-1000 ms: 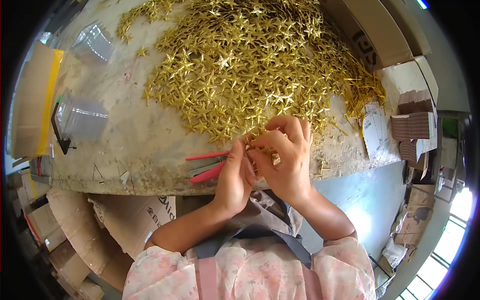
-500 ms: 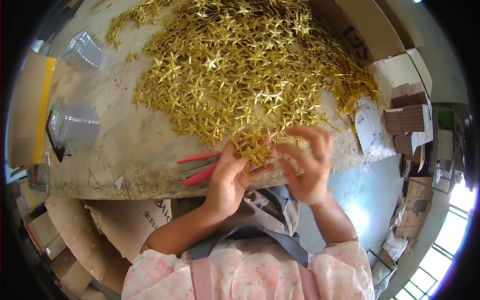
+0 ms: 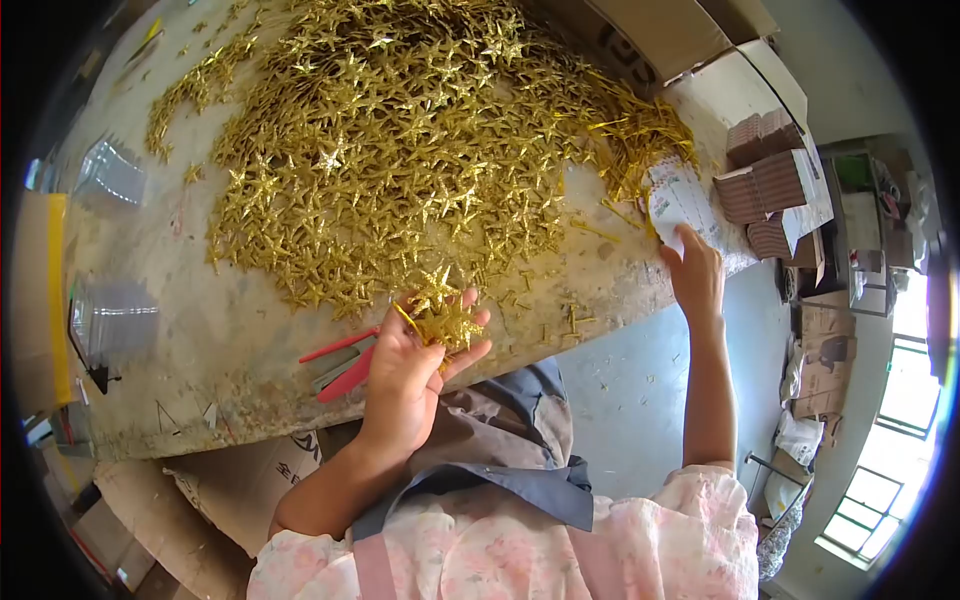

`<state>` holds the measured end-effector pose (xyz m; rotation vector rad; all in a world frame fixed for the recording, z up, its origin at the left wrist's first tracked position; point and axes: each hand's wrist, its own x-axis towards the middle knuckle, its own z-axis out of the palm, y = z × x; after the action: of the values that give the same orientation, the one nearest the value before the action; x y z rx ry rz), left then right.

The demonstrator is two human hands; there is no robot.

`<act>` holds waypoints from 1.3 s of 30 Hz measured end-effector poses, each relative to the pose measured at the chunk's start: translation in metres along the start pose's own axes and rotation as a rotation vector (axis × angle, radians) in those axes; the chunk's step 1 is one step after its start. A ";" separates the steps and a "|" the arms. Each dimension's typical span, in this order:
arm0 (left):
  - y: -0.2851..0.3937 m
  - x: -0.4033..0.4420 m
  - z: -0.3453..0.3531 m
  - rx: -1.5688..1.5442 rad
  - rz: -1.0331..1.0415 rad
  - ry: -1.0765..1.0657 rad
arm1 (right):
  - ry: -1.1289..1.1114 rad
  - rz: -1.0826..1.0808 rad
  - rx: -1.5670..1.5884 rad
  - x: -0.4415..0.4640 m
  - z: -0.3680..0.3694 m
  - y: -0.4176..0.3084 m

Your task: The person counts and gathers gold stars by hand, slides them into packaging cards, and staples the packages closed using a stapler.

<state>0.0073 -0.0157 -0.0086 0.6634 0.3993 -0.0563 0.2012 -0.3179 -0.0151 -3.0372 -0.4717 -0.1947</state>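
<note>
A small bunch of gold glitter stars (image 3: 440, 315) rests in my left hand (image 3: 400, 395), whose fingers curl up around it, with a strip of gold tie beside the thumb. My right hand (image 3: 698, 280) is stretched out to the right. Its thumb and fingertips are at the lower edge of a stack of white printed cards (image 3: 682, 205), pinching at a card. A broad heap of gold stars (image 3: 390, 150) covers the table beyond my left hand. Just left of that hand lies a tool with red handles and a grey middle (image 3: 345, 372), partly hidden by the wrist.
Gold ties (image 3: 640, 140) lie in a tangle above the cards. Bundled pinkish stacks (image 3: 765, 185) stand at the right, near an open cardboard box (image 3: 660, 35). Clear plastic pieces (image 3: 115, 320) sit at the left. The table's front edge (image 3: 250, 425) runs before my body.
My right hand has left the star bunch and reached out right to the printed cards. My left hand still holds the bunch. The whole view has shifted, with the table appearing further left.
</note>
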 end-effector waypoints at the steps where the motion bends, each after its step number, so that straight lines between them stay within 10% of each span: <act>1: -0.001 0.000 0.000 -0.004 -0.004 0.000 | -0.050 -0.018 -0.052 0.001 -0.001 -0.002; 16: -0.002 0.004 0.000 -0.047 0.061 -0.092 | 0.183 -0.188 0.079 -0.007 -0.046 -0.043; 25: -0.006 0.006 0.001 -0.274 0.040 -0.112 | -0.379 0.023 1.573 -0.035 -0.045 -0.149; 32: -0.008 -0.003 -0.005 -0.180 0.033 -0.001 | -0.282 -0.184 0.893 -0.033 -0.029 -0.204; 39: -0.015 0.000 -0.009 -0.144 0.045 0.011 | -0.421 -0.084 1.249 -0.039 -0.005 -0.195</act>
<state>0.0018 -0.0221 -0.0237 0.5306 0.3951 0.0187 0.1046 -0.1445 -0.0075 -1.8052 -0.4751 0.5421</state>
